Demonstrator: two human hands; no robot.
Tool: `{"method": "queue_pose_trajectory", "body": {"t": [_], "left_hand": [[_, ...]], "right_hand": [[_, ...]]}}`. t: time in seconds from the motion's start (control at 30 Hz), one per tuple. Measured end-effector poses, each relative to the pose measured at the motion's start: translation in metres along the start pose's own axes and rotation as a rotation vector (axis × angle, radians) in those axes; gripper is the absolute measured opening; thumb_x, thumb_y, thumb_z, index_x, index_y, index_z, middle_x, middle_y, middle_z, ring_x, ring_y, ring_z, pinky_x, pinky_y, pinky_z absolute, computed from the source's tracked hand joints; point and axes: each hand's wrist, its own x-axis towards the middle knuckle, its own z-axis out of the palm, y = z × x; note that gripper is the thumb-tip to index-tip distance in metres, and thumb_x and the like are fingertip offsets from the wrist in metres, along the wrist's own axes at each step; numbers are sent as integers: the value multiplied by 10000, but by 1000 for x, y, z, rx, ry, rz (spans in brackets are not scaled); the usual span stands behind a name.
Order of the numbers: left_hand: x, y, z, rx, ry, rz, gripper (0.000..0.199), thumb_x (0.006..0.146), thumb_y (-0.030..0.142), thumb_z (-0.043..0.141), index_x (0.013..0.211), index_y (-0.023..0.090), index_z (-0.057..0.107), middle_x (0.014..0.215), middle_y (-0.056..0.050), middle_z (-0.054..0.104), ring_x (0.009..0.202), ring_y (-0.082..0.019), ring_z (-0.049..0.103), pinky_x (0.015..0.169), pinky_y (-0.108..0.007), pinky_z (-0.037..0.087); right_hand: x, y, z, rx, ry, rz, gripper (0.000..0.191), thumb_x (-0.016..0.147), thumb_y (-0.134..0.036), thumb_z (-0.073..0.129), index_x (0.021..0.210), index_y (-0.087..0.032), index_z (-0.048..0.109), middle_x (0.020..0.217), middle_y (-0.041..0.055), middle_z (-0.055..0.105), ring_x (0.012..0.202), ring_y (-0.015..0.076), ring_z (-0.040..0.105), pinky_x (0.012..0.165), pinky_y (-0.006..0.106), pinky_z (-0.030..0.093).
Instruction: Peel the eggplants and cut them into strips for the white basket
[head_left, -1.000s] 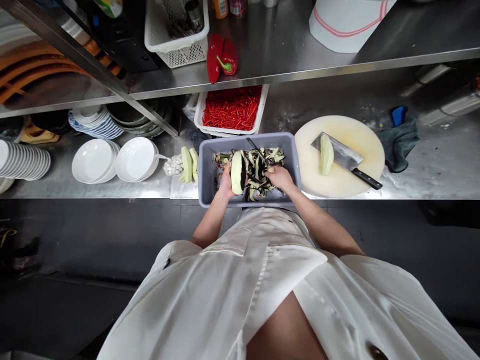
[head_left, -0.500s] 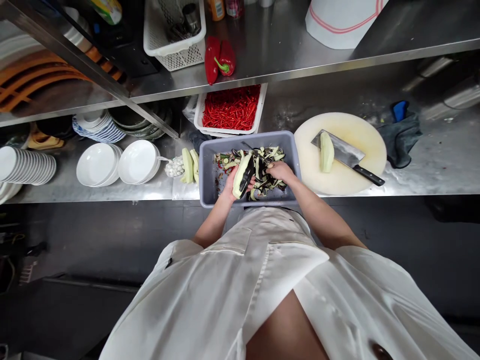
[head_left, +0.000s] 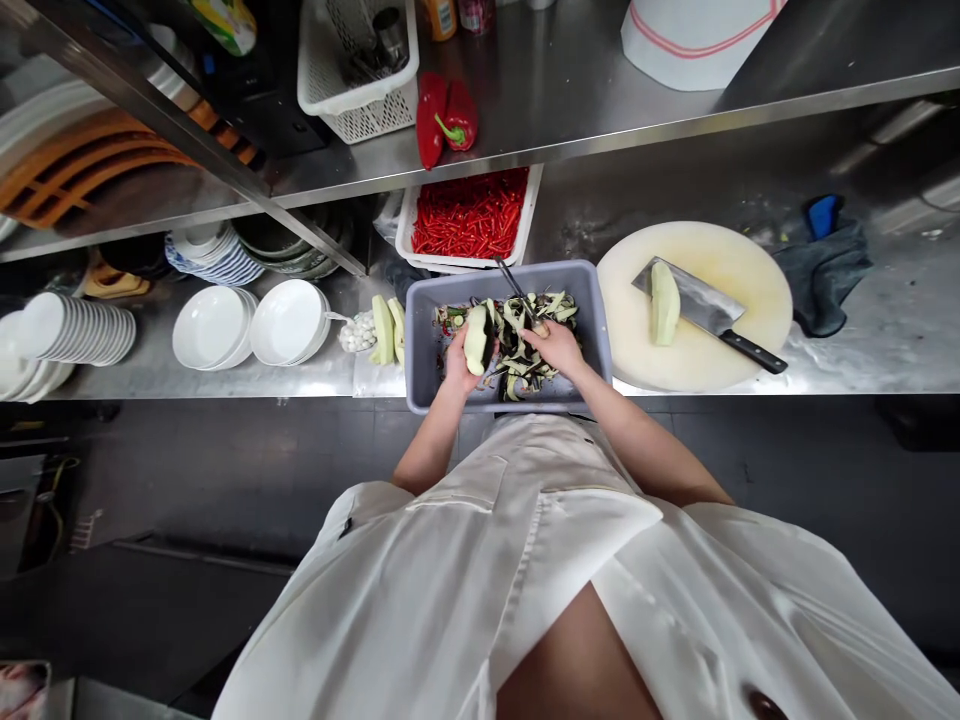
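Observation:
Over a grey plastic tub (head_left: 510, 407), my left hand (head_left: 459, 366) is closed around a partly peeled eggplant (head_left: 476, 340), pale on one side and dark on the other. My right hand (head_left: 556, 348) grips a peeler (head_left: 516, 283) by its handle, the metal end pointing up and away from me. The two hands are apart. Dark and pale eggplant peelings (head_left: 525, 375) lie in the tub below. To the left of the tub are peeled eggplant pieces (head_left: 383, 330). Another peeled piece (head_left: 664, 303) rests across a cleaver (head_left: 701, 300) on a round cutting board (head_left: 622, 345).
Behind the tub stands a white basket of red chilies (head_left: 472, 220). White bowls (head_left: 213, 325) and a small bowl of garlic (head_left: 357, 332) are at left. A dark cloth (head_left: 825, 275) lies at right. Red peppers (head_left: 445, 120) sit on the overhead shelf (head_left: 555, 130).
My right hand has lifted out of the peelings, and the peeler now points upward, away from me. The eggplant in my left hand has turned and stands more upright.

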Motion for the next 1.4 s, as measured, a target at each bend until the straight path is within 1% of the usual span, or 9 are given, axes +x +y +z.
{"method": "queue_pose_trajectory", "body": {"t": [0.2,0.33,0.43,0.6,0.7,0.87,1.13,1.23,1.4], "left_hand": [[7,-3,-10,-101,18,-11,391,1063,433,473,1191,176,738,882,-78,799,807,-216,745,868,-378,637],[3,-23,-4,-44,-78,-22,415,1024,526,592,1251,217,749,919,-70,811,788,-220,755,841,-381,645],[-3,-27,0,9,-92,-86,446,1019,556,615,1254,203,757,932,-97,817,850,-259,790,832,-407,662],[-14,-23,-6,65,-208,-218,514,1026,542,654,1283,105,735,947,-160,811,857,-276,810,813,-391,677],[-14,-29,-9,99,-186,-65,551,992,522,745,1398,154,688,1019,-118,822,922,-249,812,870,-355,669],[0,-45,1,121,-74,172,520,957,423,820,1422,231,687,1139,-64,825,1053,-223,798,948,-315,636],[5,-2,-3,-232,-103,26,586,1077,649,523,1271,143,747,1002,-117,816,880,-226,788,833,-337,656],[7,3,-1,-272,-69,60,487,1112,566,481,1277,184,734,930,-68,804,808,-207,761,830,-351,645],[-2,-12,12,-139,-174,-53,699,1096,692,366,1165,121,763,715,-86,731,649,-212,685,824,-386,630]], "right_hand": [[-37,10,-3,-603,-74,-200,392,971,-641,647,1069,-275,747,994,86,819,950,290,741,789,315,456],[-52,0,4,-751,-173,-325,320,973,-501,653,1198,-309,774,1091,95,834,1041,315,753,886,358,480],[-35,2,-5,-748,-144,-263,259,963,-409,637,1139,-301,793,1078,95,830,1030,305,755,875,353,489],[10,21,-27,-280,-120,91,195,887,-376,750,816,-219,660,741,42,700,688,194,640,626,265,424],[12,22,-22,258,-206,315,380,909,-448,767,760,-249,480,558,-61,447,473,111,359,468,249,273],[-14,-3,13,634,-343,127,527,861,-633,818,821,-268,440,606,-94,383,489,92,303,458,221,251],[-11,-6,-7,-334,-8,-100,456,930,-672,690,847,-226,645,875,66,744,806,222,646,662,274,397],[-29,-4,-10,-617,-62,-188,454,980,-682,610,995,-246,735,970,89,803,899,266,715,715,292,419],[-54,-11,-5,-854,-174,-388,304,1002,-448,579,1176,-290,773,1081,89,832,984,290,755,812,329,458]]}}
